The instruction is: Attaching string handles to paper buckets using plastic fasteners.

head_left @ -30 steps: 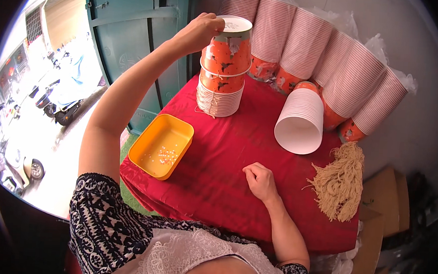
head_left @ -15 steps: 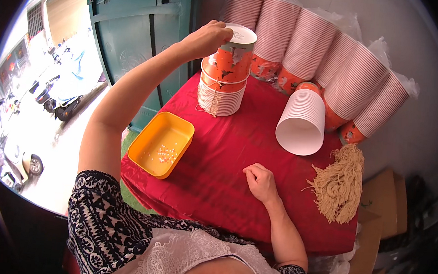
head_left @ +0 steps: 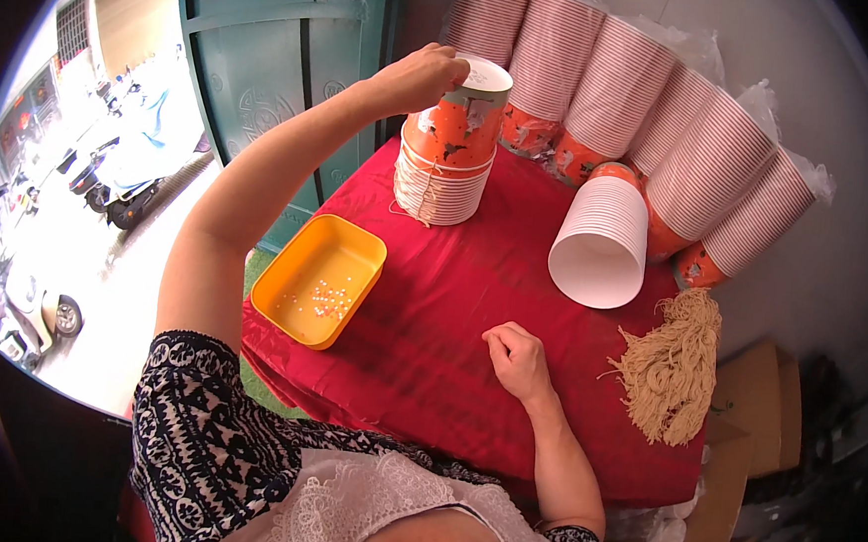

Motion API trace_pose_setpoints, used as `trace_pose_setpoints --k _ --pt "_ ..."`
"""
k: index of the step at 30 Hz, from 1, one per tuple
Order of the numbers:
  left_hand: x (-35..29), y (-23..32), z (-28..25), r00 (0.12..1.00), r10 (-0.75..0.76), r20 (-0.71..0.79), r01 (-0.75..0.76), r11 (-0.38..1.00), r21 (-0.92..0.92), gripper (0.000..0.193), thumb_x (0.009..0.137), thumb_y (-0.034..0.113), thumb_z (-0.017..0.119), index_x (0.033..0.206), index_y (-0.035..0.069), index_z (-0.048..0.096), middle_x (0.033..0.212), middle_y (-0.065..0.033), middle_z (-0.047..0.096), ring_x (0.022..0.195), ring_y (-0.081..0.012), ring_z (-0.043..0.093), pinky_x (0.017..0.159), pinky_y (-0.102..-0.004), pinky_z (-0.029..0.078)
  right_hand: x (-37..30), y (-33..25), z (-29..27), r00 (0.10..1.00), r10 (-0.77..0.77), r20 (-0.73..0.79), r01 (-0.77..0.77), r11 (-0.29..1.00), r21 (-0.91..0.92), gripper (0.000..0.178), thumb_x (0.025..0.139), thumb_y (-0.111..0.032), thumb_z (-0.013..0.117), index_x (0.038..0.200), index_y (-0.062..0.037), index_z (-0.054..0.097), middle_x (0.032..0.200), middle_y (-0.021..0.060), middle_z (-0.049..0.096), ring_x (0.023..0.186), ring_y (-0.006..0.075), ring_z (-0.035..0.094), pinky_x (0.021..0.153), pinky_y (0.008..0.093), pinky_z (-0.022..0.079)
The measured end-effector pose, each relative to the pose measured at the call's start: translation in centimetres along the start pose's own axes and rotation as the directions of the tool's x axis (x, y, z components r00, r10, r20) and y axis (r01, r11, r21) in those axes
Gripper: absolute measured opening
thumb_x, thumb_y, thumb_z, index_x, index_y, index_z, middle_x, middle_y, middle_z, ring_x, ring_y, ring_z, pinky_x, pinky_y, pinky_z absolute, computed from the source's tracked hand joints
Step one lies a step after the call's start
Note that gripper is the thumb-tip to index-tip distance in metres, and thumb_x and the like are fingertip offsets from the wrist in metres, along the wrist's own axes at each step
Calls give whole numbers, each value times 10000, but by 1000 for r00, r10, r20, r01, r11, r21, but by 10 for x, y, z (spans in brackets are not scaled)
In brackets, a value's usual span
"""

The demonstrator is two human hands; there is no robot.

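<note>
Orange paper cup (head_left: 450, 136) is standing upturned in the upper centre of the frame, over a stack of nested cups (head_left: 448, 197) whose white rims are showing below it. The left hand (head_left: 421, 79) is holding the cup by its base; the grip is pinching the left edge of the pale disc, while the thumb is mostly hiding from view.

Possible faults, by judgement: strings (head_left: 421, 209) are hanging over the left side of the rims and could be catching between the walls, leaving the cup sitting crooked. The hold is acting on one side only, so uneven pressure could be tipping the column or denting the thin wall. The column is standing near the upper-left edge of the surface (head_left: 431, 325), which is limiting the margin for a lean.

Pose: the left arm is crossing from the lower left to the upper centre, bending at the elbow beside the yellow tray (head_left: 332, 237); a careless elbow could be jolting its small pieces (head_left: 329, 300). The right hand (head_left: 520, 361) is resting right of centre, its fingers curling together in a loose, seemingly unloaded fist.
</note>
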State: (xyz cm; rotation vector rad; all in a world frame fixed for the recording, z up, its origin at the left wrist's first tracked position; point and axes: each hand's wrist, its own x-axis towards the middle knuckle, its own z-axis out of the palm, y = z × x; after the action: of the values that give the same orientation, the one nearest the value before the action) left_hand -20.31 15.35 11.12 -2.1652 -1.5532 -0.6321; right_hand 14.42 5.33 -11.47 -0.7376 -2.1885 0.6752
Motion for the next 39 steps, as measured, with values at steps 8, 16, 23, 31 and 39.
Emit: trace_pose_setpoints --k 8,16,23,31,39 --pt "-3 -5 4 1000 26 -15 -27 999 -24 126 830 -6 653 953 20 666 998 -163 634 1043 -366 588 882 -437 500 0 -2 -1 1000 2 6 -2 1000 -4 105 899 -55 627 881 27 690 869 168 692 790 315 697 671 375 562" --pt "-7 -3 5 1000 21 -12 -22 999 -31 118 836 8 658 952 22 665 993 -163 634 1042 -363 587 882 -437 499 0 -2 -2 1000 25 18 -25 1000 -2 108 901 -55 619 895 24 693 884 166 696 799 315 698 676 375 561" --pt "-8 -5 5 1000 14 -5 -14 999 -36 115 845 25 667 960 30 670 997 -162 637 1062 -363 587 893 -435 501 0 0 0 1000 13 15 -13 1000 -6 109 901 -57 618 897 20 694 883 168 695 802 321 696 681 379 560" --pt "-8 -8 7 999 33 1 -33 999 -35 117 844 6 661 956 34 675 998 -156 643 1063 -356 594 881 -438 510 0 -1 0 1000 -11 6 11 1000 -3 101 897 -46 617 885 26 688 871 172 690 794 320 695 677 380 561" --pt "-11 -8 14 994 83 -67 -84 996 -12 22 879 12 670 860 5 660 955 -154 655 983 -322 620 807 -415 542 -1 0 -2 1000 -24 -2 24 1000 -17 98 896 -43 617 876 26 684 862 171 687 780 325 690 667 383 557"
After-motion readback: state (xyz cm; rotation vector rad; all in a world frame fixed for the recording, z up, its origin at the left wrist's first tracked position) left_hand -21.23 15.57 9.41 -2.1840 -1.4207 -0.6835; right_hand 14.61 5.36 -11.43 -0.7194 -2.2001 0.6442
